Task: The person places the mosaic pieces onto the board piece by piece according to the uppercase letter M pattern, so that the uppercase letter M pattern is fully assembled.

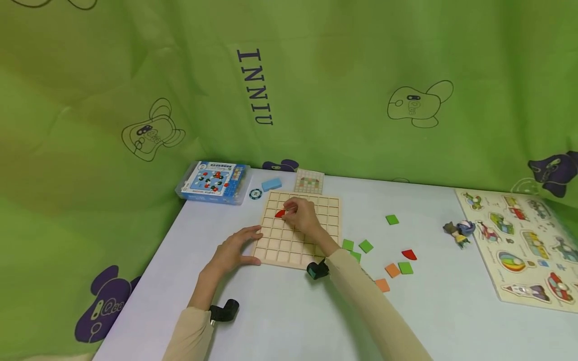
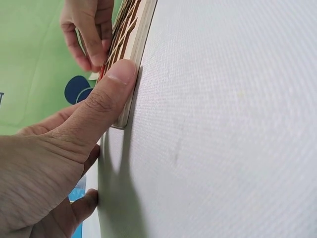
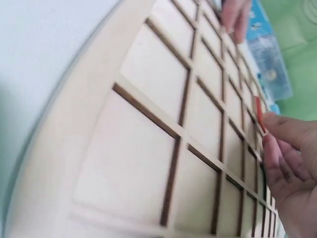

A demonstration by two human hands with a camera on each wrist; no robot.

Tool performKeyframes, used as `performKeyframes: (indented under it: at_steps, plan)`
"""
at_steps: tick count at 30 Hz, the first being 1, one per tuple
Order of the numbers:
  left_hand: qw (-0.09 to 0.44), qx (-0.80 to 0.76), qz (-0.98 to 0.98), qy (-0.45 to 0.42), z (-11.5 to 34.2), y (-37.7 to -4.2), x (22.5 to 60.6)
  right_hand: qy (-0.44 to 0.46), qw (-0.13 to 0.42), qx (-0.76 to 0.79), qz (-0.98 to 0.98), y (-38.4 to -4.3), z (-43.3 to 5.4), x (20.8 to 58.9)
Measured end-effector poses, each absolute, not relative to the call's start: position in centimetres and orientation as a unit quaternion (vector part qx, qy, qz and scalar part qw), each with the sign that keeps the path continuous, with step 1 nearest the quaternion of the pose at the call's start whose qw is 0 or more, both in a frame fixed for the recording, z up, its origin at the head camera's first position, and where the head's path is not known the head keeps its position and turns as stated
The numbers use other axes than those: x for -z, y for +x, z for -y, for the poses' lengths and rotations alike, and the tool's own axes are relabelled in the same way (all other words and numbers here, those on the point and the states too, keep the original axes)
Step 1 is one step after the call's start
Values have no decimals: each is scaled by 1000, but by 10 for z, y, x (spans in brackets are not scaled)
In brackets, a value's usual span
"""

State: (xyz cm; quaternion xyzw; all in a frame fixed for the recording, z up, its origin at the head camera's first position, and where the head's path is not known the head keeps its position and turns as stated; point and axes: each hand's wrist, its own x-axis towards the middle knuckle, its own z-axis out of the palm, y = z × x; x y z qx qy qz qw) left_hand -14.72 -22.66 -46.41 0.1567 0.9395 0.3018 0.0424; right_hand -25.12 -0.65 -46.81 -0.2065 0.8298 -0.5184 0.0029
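A wooden grid board (image 1: pixel 275 245) with raised square cells lies on the white table. My right hand (image 1: pixel 303 216) reaches over its upper left part and pinches a red quarter-round tile (image 1: pixel 280 214) between thumb and fingertips. In the right wrist view the red tile (image 3: pixel 259 115) is seen edge-on, close over the cells. At the board's left side, my left hand (image 1: pixel 232 250) is spread, its fingertips against the edge. Its thumb (image 2: pixel 106 94) presses near the front corner in the left wrist view. Behind the board lies a small pattern card (image 1: pixel 309 181).
Right of the board lie several green tiles (image 1: pixel 366 246), orange tiles (image 1: pixel 392 271) and another red tile (image 1: pixel 409 254). A boxed set (image 1: pixel 213 182), blue block (image 1: pixel 271 184) and round chip (image 1: pixel 255 194) sit back left. Figurines (image 1: pixel 459 233) and a picture puzzle (image 1: pixel 524 250) lie far right.
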Motion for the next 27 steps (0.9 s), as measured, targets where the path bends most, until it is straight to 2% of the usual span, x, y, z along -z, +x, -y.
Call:
performKeyframes:
  at_steps: [8, 13, 17, 20, 24, 27]
  plan:
    - [38, -293, -942, 162, 225, -147, 465, -157, 17, 555, -817, -236, -58, 461]
    - [38, -298, -940, 161, 226, -146, 465, -146, 5, 545, -826, -219, -135, 453]
    - [39, -306, -937, 165, 227, -145, 465, -158, -31, 466, -870, -217, -207, 452]
    - [37, -302, -939, 161, 229, -145, 466, -172, -23, 402, -899, -222, -247, 454]
    - [34, -302, -939, 161, 231, -144, 468, -188, 3, 378, -907, -231, -268, 462]
    - [33, -310, -935, 169, 230, -145, 468, -172, -6, 389, -905, -233, -268, 467]
